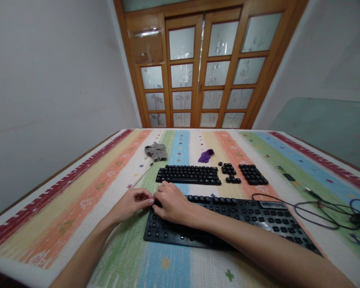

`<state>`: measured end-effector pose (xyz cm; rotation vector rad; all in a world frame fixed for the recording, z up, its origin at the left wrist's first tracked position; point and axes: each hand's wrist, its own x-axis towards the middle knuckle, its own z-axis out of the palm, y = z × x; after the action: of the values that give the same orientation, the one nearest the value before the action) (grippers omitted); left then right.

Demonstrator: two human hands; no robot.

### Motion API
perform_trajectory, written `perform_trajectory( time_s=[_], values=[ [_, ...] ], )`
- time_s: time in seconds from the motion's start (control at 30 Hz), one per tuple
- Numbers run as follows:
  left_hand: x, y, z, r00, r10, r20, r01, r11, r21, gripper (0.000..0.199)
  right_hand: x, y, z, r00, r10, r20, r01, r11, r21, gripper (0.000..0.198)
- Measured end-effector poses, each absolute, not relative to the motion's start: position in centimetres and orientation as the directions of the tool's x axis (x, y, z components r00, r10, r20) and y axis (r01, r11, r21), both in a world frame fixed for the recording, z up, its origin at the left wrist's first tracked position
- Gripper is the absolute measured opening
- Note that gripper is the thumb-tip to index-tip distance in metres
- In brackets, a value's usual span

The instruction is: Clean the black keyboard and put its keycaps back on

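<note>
A black keyboard (195, 237) lies in front of me, most of its switches bare, with a row of keycaps (211, 199) fitted along its far edge. At its far left corner my two hands meet. My left hand (138, 203) is closed, thumb and forefinger pinched together beside the corner. Resting over the corner, my right hand (171, 202) has its fingers curled in and touching the left fingertips. Whatever lies between the fingers is hidden. Beyond the keyboard, loose black keycaps sit in groups: a wide block (188, 175), a small cluster (229, 169) and a number-pad block (253, 174).
A grey cloth (156, 152) and a purple cloth (206, 155) lie farther back. A thin pale stick with a dark tip (142, 175) is left of the keycaps. The coiled cable (327, 210) and a small black object (289, 177) lie right, on the striped tablecloth (117, 256).
</note>
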<state>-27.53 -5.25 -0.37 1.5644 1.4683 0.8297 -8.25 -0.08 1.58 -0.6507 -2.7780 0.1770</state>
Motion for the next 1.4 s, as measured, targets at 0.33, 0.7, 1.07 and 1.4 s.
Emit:
perform_trajectory(
  time_s=[0.33, 0.7, 1.07, 1.4],
  values=[
    [-27.3, -5.1, -0.6, 0.082, 0.996, -0.036, 0.463, -0.006, 0.886, 0.039, -8.8, 0.0, 2.1, -0.875, 0.437, 0.21, 0.421, 0.9, -0.117, 0.022],
    [-27.4, -5.1, -0.9, 0.063, 0.997, -0.034, 0.462, 0.001, 0.887, 0.04, -8.8, 0.3, 2.5, -0.898, 0.399, 0.186, 0.392, 0.917, -0.077, 0.022],
    [-27.1, -5.1, -0.8, 0.06, 0.997, -0.039, 0.443, 0.008, 0.897, 0.038, -8.8, 0.1, 2.1, -0.917, 0.373, 0.142, 0.368, 0.928, -0.058, 0.016],
    [-27.3, -4.9, -0.9, 0.046, 0.998, -0.037, 0.441, 0.013, 0.898, 0.036, -9.8, -0.9, 2.3, -0.96, 0.259, 0.104, 0.266, 0.962, 0.06, 0.014]
  ],
)
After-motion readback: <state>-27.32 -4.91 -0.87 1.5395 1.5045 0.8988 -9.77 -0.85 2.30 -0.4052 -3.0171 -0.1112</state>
